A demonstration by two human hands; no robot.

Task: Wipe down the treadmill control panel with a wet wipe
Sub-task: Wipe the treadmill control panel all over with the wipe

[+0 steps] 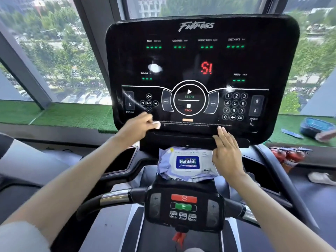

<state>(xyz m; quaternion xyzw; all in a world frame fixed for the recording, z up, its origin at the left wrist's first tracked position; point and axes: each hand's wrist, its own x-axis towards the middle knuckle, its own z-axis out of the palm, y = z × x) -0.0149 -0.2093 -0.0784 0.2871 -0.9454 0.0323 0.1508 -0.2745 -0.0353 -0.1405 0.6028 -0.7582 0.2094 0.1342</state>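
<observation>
The big black treadmill control panel stands tilted up in front of the person, so its lights and buttons face them. That makes it easy to reach with both arms. Under it, on the ledge in the middle of the treadmill, lies a soft pack of wet wipes. It is probably kept there so a new wipe is close by. Lower down sits a small button box on the handlebar, with a red button and a green one. The right hand is flat, its fingers straight and pressed together. Its fingertips touch the bottom edge of the panel, likely to hold the panel steady during wiping. The left hand is at the bottom left of the panel, just under the sound buttons. Its fingers are curled and pinch a little white wet wipe, which is bunched up and pressed against the panel's glass. Near the INCLINE buttons there is a shiny streak; it may be wet, or it may only be light. Most of the panel looks like it is not yet wiped.
</observation>
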